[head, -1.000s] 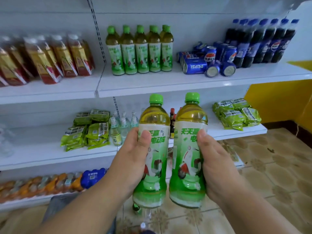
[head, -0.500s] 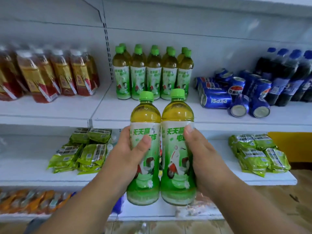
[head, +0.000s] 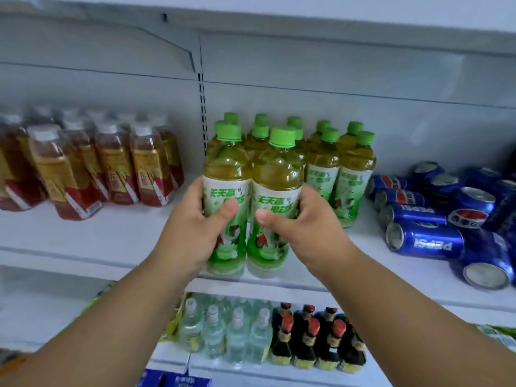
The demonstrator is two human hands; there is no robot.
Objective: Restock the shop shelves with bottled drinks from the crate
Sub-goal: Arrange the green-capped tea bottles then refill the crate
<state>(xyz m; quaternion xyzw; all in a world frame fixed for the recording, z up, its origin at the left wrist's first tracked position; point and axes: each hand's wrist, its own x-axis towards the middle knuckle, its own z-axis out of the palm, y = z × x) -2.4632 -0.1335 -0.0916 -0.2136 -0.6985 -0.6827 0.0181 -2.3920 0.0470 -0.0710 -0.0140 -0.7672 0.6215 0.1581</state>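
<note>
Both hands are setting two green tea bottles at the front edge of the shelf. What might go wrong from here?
1. The two held bottles sit close to the shelf lip; released there, they might tip off.
2. Pushed back, they could knock the standing green tea bottles behind.
3. The right hand works near loose Pepsi cans lying on their sides, which might roll.

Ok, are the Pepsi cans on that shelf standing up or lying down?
Mostly lying down. The Pepsi cans lie on their sides on the shelf, logos sideways and round ends facing forward; at least one behind seems upright.
</note>
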